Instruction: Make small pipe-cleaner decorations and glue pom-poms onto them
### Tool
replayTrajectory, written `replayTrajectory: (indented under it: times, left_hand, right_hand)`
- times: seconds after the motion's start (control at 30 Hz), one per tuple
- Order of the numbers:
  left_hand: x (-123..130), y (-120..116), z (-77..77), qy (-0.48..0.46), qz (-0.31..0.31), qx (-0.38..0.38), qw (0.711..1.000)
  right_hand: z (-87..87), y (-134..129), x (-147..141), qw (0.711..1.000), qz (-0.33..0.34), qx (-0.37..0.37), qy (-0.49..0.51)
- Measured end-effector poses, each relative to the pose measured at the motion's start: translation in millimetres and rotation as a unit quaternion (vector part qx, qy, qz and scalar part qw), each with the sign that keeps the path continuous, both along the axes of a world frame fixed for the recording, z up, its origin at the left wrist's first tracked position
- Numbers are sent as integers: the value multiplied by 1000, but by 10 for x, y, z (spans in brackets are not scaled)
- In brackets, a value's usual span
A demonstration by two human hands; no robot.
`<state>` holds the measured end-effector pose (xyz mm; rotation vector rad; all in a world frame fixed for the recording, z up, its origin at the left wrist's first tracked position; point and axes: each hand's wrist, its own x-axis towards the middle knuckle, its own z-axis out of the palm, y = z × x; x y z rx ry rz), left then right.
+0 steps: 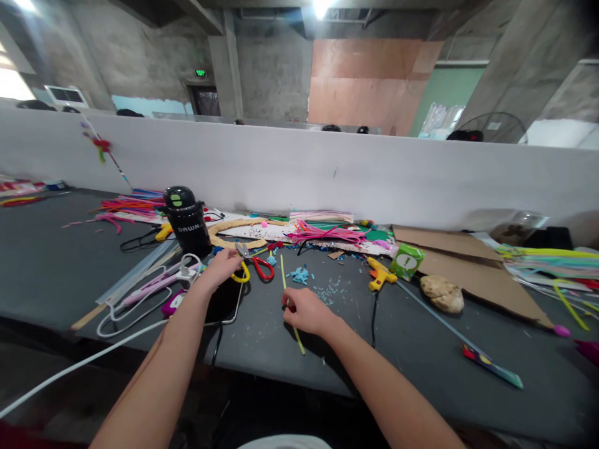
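Observation:
My right hand (306, 310) is closed around a thin yellow-green stick (282, 271), which sticks out above and below my fingers over the dark table. My left hand (224, 265) reaches to the scissors with one yellow and one red handle (264, 268); its fingers are near the blades and the yellow loop, and whether they grip is too small to tell. Between and beyond my hands lies a small pile of light blue fluff (299, 275), with blue bits scattered beside it. A dark tablet (225, 302) lies partly under my left wrist.
A black bottle (188, 224) stands left, near a curved cardboard piece (218, 234), a pink tool (145, 289) and white cables. Pink stems (327, 233) lie at the back. Right are a yellow glue gun (381, 274), green packet (407, 260), stone (442, 294), cardboard (482, 280) and cutter (491, 365).

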<state>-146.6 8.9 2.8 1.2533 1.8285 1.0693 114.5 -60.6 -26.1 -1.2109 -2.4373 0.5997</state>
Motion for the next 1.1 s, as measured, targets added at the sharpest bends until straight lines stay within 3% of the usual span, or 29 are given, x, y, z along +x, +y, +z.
replayTrajectory:
  times: [0.1, 0.4, 0.5, 0.57, 0.63, 0.73, 0.87, 0.93, 1.1]
  left_hand:
    - [42, -12, -23, -27, -17, -11, 999]
    - [-38, 32, -68, 54, -23, 8, 998]
    - [65, -36, -29, 94, -1, 27, 995]
    - [228, -111, 13, 98, -6, 85, 992]
    - [450, -189, 55, 47, -39, 125, 990]
    - [809, -272, 104, -105, -126, 52, 985]
    - [1186, -257, 170, -265, -200, -1, 943]
    - [1330, -199, 222, -304, -233, 19, 924]
    - [1614, -18, 343, -307, -259, 63, 914]
  right_hand:
    - [-4, 7, 15, 1000, 2, -7, 3]
    - [15, -13, 0, 999, 0, -16, 40]
    - [34, -2, 2, 996, -7, -19, 84]
    - [61, 11, 15, 992, -17, -18, 125]
    - [103, 20, 39, 983, -39, -4, 177]
    - [190, 19, 94, 964, -76, 26, 255]
    - [301, 27, 204, 951, -89, 39, 295]
    - [334, 56, 268, 948, -88, 30, 303]
    - [401, 180, 471, 952, -82, -16, 295]
